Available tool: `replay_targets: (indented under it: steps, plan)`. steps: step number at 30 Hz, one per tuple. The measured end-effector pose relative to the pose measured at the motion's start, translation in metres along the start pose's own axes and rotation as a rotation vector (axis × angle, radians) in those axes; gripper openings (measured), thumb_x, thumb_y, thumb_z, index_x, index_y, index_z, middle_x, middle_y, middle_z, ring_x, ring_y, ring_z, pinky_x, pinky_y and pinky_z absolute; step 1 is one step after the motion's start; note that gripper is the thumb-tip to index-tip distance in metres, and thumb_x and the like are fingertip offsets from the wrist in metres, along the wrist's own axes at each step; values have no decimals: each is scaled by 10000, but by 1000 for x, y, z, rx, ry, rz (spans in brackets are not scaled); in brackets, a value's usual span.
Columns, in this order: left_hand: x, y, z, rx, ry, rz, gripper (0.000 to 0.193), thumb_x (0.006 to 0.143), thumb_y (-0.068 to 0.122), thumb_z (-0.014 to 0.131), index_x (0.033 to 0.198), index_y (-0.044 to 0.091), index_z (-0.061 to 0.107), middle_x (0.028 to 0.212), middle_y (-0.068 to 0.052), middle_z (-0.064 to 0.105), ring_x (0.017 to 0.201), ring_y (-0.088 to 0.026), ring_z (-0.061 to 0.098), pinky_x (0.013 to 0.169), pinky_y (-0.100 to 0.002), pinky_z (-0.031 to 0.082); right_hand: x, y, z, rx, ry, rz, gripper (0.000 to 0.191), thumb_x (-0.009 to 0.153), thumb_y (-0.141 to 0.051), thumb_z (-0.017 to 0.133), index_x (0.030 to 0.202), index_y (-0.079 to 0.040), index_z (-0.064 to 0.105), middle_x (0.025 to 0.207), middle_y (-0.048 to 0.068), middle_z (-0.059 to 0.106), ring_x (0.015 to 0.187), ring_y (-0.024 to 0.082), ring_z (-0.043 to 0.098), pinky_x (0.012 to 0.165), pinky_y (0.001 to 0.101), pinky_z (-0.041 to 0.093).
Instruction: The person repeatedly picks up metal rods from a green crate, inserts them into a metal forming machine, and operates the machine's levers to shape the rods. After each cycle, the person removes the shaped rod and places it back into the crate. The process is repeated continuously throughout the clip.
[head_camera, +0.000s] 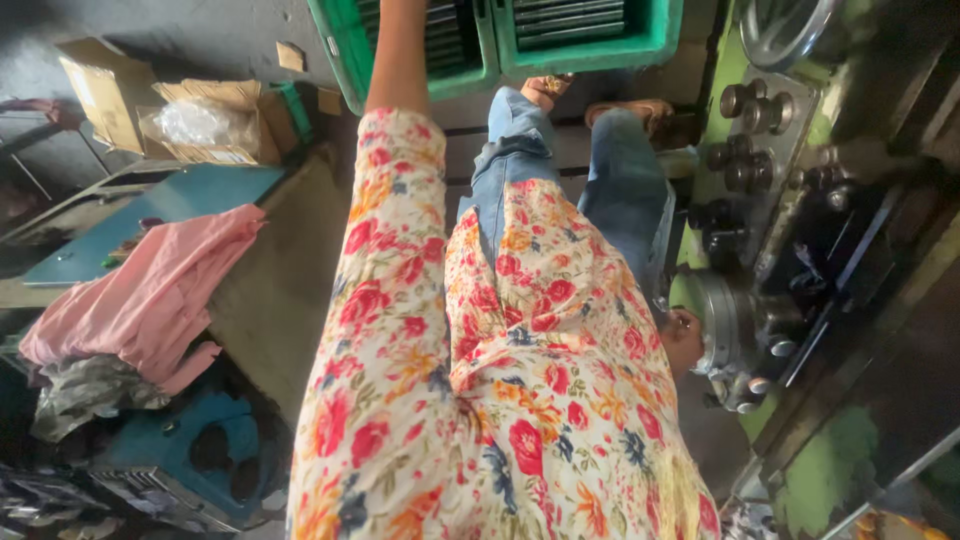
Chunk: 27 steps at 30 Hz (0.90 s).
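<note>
I look down my own body, at a floral top and blue jeans. My left arm stretches forward over a green crate of dark metal parts. Its hand is cut off by the top edge of the view. Only part of my right hand shows past the floral sleeve. It is right against the round metal chuck of a green machine. Whether its fingers hold anything is hidden.
A second green crate of parts stands beside the first, past my sandalled feet. Black knobs and a handwheel line the machine on the right. On the left are a pink cloth, cardboard boxes and a blue table.
</note>
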<state>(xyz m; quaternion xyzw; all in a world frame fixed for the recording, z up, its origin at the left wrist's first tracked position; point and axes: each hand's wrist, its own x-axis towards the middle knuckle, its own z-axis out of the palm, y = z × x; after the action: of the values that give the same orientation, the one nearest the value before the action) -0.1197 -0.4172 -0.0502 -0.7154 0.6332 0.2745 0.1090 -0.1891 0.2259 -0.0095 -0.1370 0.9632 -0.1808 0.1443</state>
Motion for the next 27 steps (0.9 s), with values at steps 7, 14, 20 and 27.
replay_targets:
  steps: [7, 14, 20, 27]
  plan:
    - [28, -2, 13, 15, 8, 18, 335, 952, 129, 535, 1281, 66, 531, 1062, -177, 688, 906, -364, 724, 754, -479, 581, 3, -1, -1, 62, 36, 138, 133, 1029, -206, 728, 1090, -91, 701, 876, 114, 761, 783, 222, 748, 666, 346, 545]
    - [-80, 64, 81, -181, -33, 521, 343, 952, 118, 531, 1292, 66, 538, 1080, -179, 686, 916, -369, 724, 761, -481, 581, 73, -86, 3, 244, 70, -64, 149, 1099, -170, 683, 1112, -23, 662, 943, 126, 736, 871, 231, 729, 758, 354, 553]
    - [-282, 140, 129, -524, -718, 1138, 376, 1067, 365, 508, 1418, 232, 485, 1068, -96, 788, 919, -325, 770, 788, -470, 589, 174, -160, -39, 645, 453, -116, 186, 1073, -168, 709, 1072, 11, 658, 981, 89, 696, 854, 200, 628, 774, 344, 505]
    - [-302, 142, 141, -659, -1221, 939, 416, 1064, 322, 496, 1456, 184, 468, 791, -113, 684, 675, -230, 681, 610, -402, 566, 158, -190, -72, 493, 529, -358, 159, 1113, -104, 697, 1117, 51, 658, 1056, 131, 700, 938, 225, 666, 860, 373, 563]
